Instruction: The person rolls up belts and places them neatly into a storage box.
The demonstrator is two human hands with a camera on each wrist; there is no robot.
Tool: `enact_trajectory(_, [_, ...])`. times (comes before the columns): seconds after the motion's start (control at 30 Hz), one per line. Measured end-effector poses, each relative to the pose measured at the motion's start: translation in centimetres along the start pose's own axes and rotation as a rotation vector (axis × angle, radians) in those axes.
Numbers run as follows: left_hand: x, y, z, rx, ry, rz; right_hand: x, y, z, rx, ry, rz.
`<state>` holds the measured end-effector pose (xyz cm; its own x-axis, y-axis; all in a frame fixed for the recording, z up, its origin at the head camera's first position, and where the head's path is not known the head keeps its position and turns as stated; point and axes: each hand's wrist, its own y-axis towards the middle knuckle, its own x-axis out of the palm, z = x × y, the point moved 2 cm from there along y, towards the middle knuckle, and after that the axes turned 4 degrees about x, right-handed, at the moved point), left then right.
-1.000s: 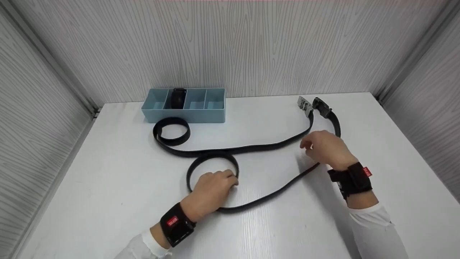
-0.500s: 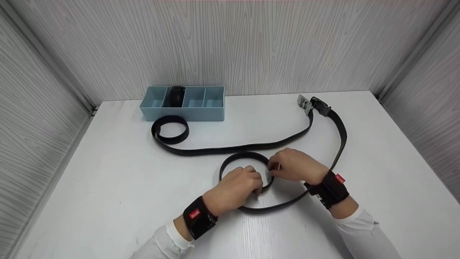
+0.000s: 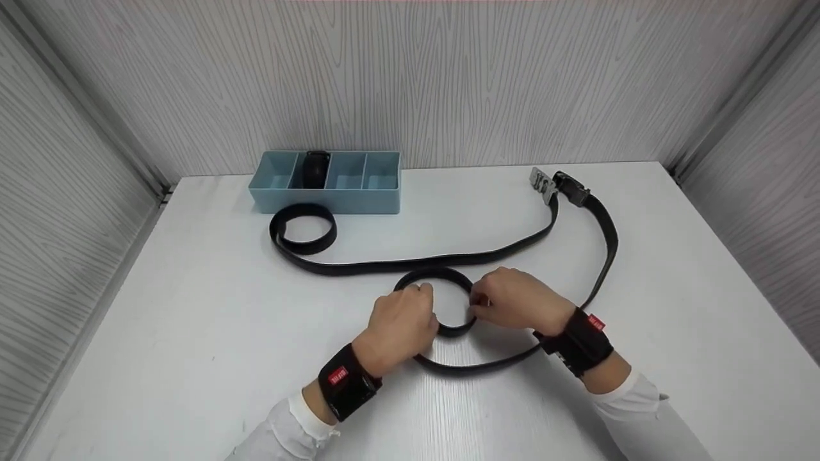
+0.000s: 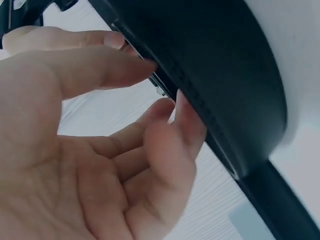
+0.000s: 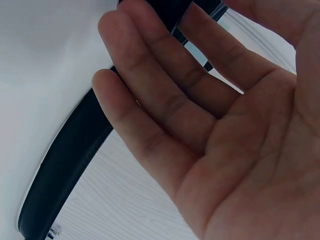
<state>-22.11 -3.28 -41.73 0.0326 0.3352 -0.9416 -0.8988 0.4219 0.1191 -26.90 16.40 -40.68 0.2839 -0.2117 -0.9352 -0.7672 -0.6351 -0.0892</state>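
Observation:
A black belt (image 3: pixel 490 367) with a dark buckle lies in a long curve, its free part wound into a ring below the middle of the head view. My left hand (image 3: pixel 400 325) grips the ring's left side; in the left wrist view its fingertips (image 4: pixel 187 115) are at the stitched edge of the strap. At the ring's right side my right hand (image 3: pixel 522 299) pinches the band, and in the right wrist view its fingers curl at the dark strap (image 5: pixel 167 10). Fingers partly hide the ring. The belt's buckle (image 3: pixel 572 189) lies at the back right.
A second black belt (image 3: pixel 384 266) lies behind, coiled at its left end, with a silver buckle (image 3: pixel 543 184) at its right. Behind that coil stands a light blue tray (image 3: pixel 327 203) with compartments, one holding a rolled black belt (image 3: pixel 316 169). Grey panels enclose the white table.
The belt's ring has shifted right and become smaller. My right hand has come left from the belt's long part to the ring. My left hand moved right, then slightly back left.

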Motion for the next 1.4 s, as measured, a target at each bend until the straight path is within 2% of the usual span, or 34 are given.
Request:
enact_trajectory(0.17, [0.0, 0.2, -0.4, -0.023, -0.092, -0.014, 0.2, 0.1, -0.7, -0.067, -0.006, 0.035])
enact_trajectory(0.33, [-0.5, 0.4, -0.9, -0.015, -0.165, -0.062, 0.1, 0.2, -1.1, -0.100, 0.073, 0.012])
enact_trajectory(0.57, [-0.9, 0.7, -1.7, 0.039, -0.304, -0.047, 0.5, 0.3, -1.8, -0.105, 0.142, -0.032])
enact_trajectory(0.77, [-0.4, 0.8, -1.8, 0.118, -0.399, -0.061, 0.6, 0.0, -2.5, -0.106, 0.164, -0.013])
enact_trajectory(0.83, [-0.3, 0.8, -1.8, 0.139, -0.407, -0.072, 0.6, -0.1, -2.5, -0.102, 0.166, -0.016])
enact_trajectory(1.0, [-0.1, 0.8, -1.8, 0.139, -0.377, -0.065, 0.8, -0.1, -2.6, -0.095, 0.145, -0.014])
enact_trajectory(1.1, [-0.1, 0.8, -1.9, 0.159, -0.314, -0.034, 0.8, -0.2, -2.6, -0.094, 0.131, 0.001])
enact_trajectory(1.27, [-0.1, 0.7, -2.0, 0.239, -0.192, 0.019, 0.9, -0.2, -2.7, -0.098, 0.125, 0.010])
enact_trajectory(1.4, [0.0, 0.7, -2.1, 0.245, -0.222, -0.051, 0.9, -0.2, -2.7, -0.092, 0.106, 0.002])
